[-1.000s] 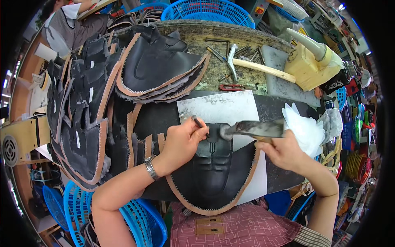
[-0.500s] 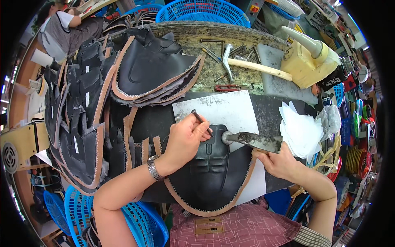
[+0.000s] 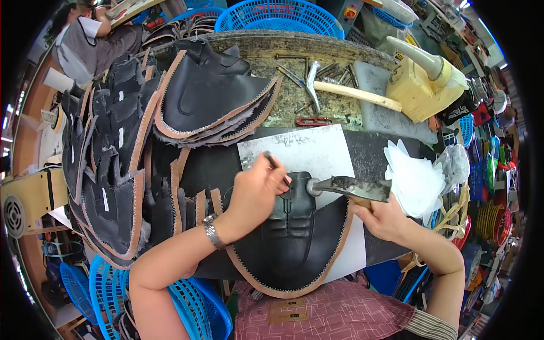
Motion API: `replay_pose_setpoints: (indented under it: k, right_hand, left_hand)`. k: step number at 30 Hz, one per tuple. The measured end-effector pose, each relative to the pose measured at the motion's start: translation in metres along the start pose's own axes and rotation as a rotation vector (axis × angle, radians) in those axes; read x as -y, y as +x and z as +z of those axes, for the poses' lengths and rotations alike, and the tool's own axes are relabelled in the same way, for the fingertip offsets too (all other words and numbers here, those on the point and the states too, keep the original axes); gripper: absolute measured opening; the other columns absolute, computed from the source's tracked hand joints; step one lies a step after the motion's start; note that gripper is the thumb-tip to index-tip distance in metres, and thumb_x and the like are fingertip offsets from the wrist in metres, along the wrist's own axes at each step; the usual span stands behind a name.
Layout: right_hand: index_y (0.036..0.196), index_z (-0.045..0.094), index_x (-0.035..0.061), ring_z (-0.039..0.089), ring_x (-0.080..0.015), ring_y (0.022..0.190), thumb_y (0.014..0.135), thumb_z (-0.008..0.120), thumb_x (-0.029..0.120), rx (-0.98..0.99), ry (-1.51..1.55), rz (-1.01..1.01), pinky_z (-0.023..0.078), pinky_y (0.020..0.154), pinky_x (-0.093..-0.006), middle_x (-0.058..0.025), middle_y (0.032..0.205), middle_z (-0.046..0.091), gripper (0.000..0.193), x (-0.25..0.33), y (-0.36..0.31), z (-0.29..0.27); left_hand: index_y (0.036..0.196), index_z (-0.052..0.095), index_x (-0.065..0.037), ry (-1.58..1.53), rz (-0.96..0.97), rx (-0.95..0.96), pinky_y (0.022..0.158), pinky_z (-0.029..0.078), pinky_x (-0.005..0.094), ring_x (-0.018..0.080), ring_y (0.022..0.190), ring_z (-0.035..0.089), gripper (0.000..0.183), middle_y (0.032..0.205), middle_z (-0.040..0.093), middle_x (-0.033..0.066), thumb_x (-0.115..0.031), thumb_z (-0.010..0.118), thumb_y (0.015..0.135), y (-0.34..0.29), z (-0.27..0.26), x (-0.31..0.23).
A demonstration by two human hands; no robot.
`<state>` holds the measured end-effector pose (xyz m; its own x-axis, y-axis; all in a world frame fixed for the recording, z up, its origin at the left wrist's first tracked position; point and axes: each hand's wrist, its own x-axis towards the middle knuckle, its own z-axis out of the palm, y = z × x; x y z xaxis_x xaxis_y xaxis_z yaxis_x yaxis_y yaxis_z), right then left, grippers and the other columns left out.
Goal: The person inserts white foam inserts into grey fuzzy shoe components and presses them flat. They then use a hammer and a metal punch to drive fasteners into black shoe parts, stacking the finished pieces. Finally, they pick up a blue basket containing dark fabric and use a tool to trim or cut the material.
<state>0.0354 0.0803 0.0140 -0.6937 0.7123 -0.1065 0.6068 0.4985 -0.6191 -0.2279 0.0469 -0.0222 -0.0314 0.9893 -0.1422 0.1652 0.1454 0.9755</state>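
Observation:
A black leather shoe upper (image 3: pixel 289 249) with a brown stitched edge lies flat in front of me, its tongue end resting over a white sheet (image 3: pixel 303 141). My left hand (image 3: pixel 258 187) pinches a dark metal punch (image 3: pixel 272 161), tilted, with its lower end at the tongue of the upper. My right hand (image 3: pixel 382 218) is wrapped round the handle of a hammer (image 3: pixel 357 188). The hammer's round face is just right of the tongue, apart from the punch; whether it touches the leather I cannot tell.
Stacked shoe uppers (image 3: pixel 116 158) fill the left side, with more (image 3: pixel 212 90) at the back. Behind the sheet lie a second hammer (image 3: pixel 357 94), loose punches and a red tool (image 3: pixel 313 122). White cut pieces (image 3: pixel 413 181) sit at right. Blue baskets (image 3: pixel 280 17) stand beyond; a person (image 3: pixel 85 39) sits far left.
My right hand has turned the hammer slightly, so its head shows at a different angle. My left hand and the punch have barely moved. The upper stays in place.

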Motion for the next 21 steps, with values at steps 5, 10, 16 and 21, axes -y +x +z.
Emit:
replay_pose_setpoints:
  k: [5,10,16,21]
  right_hand:
    - [0.094,0.068,0.0066,0.059,-0.0333,0.059,0.087,0.055,0.021,0.013,-0.065,0.029,0.048,0.055,-0.0393,-0.0164,0.073,0.063,0.020,0.002,-0.001,0.004]
    - [0.091,0.070,0.0078,0.061,-0.0299,0.060,0.086,0.057,0.018,-0.181,0.066,-0.115,0.049,0.058,-0.0355,-0.0130,0.071,0.063,0.017,0.030,-0.001,-0.025]
    - [0.084,0.056,-0.0003,0.055,-0.0271,0.049,0.071,0.066,0.010,-0.080,-0.038,-0.207,0.045,0.046,-0.0332,-0.0116,0.062,0.055,0.019,0.022,-0.004,-0.002]
    - [0.097,0.055,0.0030,0.060,-0.0281,0.062,0.073,0.069,0.021,-0.127,-0.260,-0.305,0.048,0.050,-0.0356,-0.0086,0.080,0.058,0.033,0.014,0.003,0.014]
  left_hand:
    - [0.090,0.052,0.002,-0.035,-0.001,0.033,0.063,0.052,0.0238,0.0105,0.071,0.063,0.016,0.082,0.066,0.0088,-0.014,0.050,0.094,-0.004,-0.005,0.008]
    - [0.089,0.054,-0.001,0.506,0.432,-0.001,0.052,0.049,0.0292,0.0211,0.061,0.063,0.011,0.068,0.061,0.0103,-0.009,0.059,0.084,-0.012,-0.002,0.011]
    - [0.089,0.053,-0.001,0.554,0.617,-0.020,0.050,0.048,0.0323,0.0245,0.060,0.061,0.011,0.068,0.059,0.0118,-0.006,0.059,0.081,-0.012,0.003,0.024]
    - [0.080,0.055,0.000,-0.120,0.062,-0.190,0.066,0.050,0.0264,0.0215,0.073,0.065,0.009,0.081,0.064,0.0130,-0.006,0.060,0.083,-0.001,-0.032,-0.015]
